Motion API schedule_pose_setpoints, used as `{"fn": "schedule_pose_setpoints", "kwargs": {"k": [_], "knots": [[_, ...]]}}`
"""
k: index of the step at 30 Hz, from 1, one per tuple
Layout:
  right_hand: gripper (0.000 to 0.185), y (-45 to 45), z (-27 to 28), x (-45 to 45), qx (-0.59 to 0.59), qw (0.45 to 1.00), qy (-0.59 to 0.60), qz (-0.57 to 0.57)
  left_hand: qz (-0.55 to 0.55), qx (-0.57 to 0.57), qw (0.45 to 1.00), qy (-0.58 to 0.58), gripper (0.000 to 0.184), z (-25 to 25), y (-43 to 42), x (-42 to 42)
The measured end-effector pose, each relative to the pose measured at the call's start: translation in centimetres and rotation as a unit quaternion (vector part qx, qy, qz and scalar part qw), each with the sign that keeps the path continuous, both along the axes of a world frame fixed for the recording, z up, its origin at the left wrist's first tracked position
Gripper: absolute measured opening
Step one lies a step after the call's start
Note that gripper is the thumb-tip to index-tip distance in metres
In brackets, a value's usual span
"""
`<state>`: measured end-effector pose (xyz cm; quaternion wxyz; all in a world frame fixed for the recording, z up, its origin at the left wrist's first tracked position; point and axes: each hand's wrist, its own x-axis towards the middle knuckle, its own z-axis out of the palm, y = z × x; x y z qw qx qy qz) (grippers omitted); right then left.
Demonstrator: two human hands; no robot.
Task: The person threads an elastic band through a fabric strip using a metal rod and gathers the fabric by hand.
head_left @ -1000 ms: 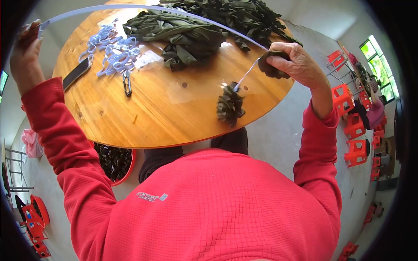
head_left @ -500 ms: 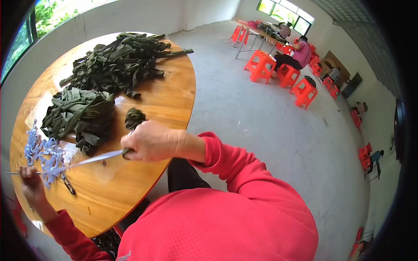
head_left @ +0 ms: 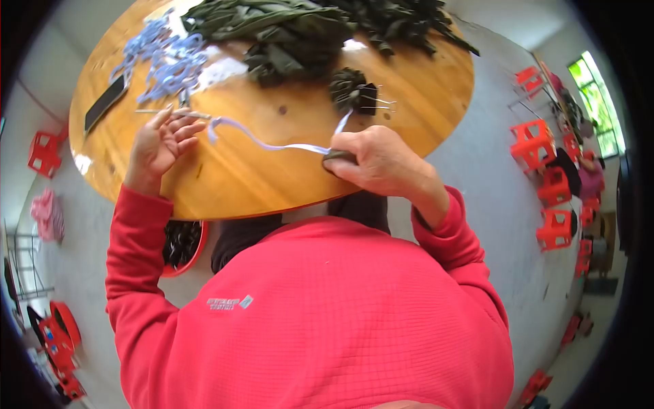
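My left hand point(head_left: 165, 141) is over the left part of the table, palm up, with a thin metal rod point(head_left: 174, 113) pinched between thumb and forefinger. A pale elastic band point(head_left: 262, 141) hangs near the rod's end and runs slack to my right hand point(head_left: 381, 160). Fingers of that hand are closed on a piece of dark green fabric point(head_left: 339, 158). Just above it, a gathered dark green bundle point(head_left: 351, 90) lies on the table, joined by a short stretch of band.
On the round wooden table point(head_left: 272, 184) are green fabric heaps point(head_left: 286, 41), loose pale bands point(head_left: 170, 65) and a phone point(head_left: 106, 103). Below its edge stands a red basin point(head_left: 184, 245) of dark pieces. Red stools point(head_left: 533, 144) and a seated person point(head_left: 590, 176) are at right.
The view has swung back toward the table. The band, stretched between my hands before, now hangs slack. My left hand's palm has turned up, and the gathered bundle lies above my right hand.
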<state>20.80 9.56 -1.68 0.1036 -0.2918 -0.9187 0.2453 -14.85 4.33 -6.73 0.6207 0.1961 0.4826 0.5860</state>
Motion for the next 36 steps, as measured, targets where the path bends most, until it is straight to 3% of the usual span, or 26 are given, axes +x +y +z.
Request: {"fn": "schedule_pose_setpoints", "kwargs": {"k": [4, 7, 9, 11, 13, 14, 20, 24, 27, 28, 31, 34, 36], "knots": [[0.024, -0.2, -0.2, -0.4, -0.007, 1.000, -0.002, 0.008, -0.055, -0.043, 0.964, 0.257, 0.036, 2.6, -2.0, 1.2], [0.024, -0.1, -0.3, -0.4, -0.001, 1.000, 0.000, 0.014, -0.079, 0.042, 0.911, 0.402, 0.032, 4.5, -2.5, 3.4], [0.020, 0.4, -0.7, -0.3, 0.021, 0.999, -0.004, 0.027, -0.085, 0.140, 0.892, 0.422, 0.026, 5.9, -2.7, 8.6], [0.022, 0.1, -0.8, -0.4, 0.012, 1.000, 0.008, 0.027, -0.161, 0.230, 0.871, 0.403, 0.025, 5.4, -2.7, 12.1], [0.026, 0.3, -0.9, -0.6, 0.030, 0.998, -0.026, 0.040, -0.222, 0.221, 0.874, 0.372, 0.026, 4.7, -2.1, 14.8], [0.027, 0.3, -1.1, -0.6, 0.020, 0.999, 0.013, 0.036, -0.256, 0.221, 0.866, 0.367, 0.027, 4.4, -1.5, 15.3], [0.024, 0.1, -0.3, 0.1, 0.011, 0.999, 0.020, 0.044, -0.330, 0.214, 0.830, 0.395, 0.006, 4.5, 0.4, 16.2], [0.021, 0.4, 0.0, -0.3, 0.018, 0.997, 0.002, 0.075, -0.325, 0.364, 0.714, 0.502, 0.007, 4.6, 1.0, 17.1], [0.019, 1.0, -0.2, 0.1, 0.013, 0.991, 0.029, 0.133, -0.369, 0.396, 0.610, 0.578, 0.005, 5.9, 1.4, 16.7], [0.018, 1.3, 0.3, 0.1, 0.000, 0.989, -0.027, 0.142, -0.386, 0.406, 0.543, 0.625, 0.012, 6.4, 1.5, 16.2], [0.015, 1.7, 0.8, 1.0, -0.032, 0.986, 0.003, 0.161, -0.376, 0.437, 0.506, 0.641, 0.019, 6.6, 1.6, 14.5], [0.010, 1.9, 0.8, 1.6, -0.102, 0.975, 0.064, 0.186, -0.352, 0.446, 0.552, 0.611, 0.021, 6.3, 1.0, 13.3], [0.008, 1.8, 1.3, 1.9, -0.167, 0.975, 0.018, 0.148, -0.347, 0.443, 0.563, 0.606, 0.021, 6.0, 0.8, 12.6]]}}
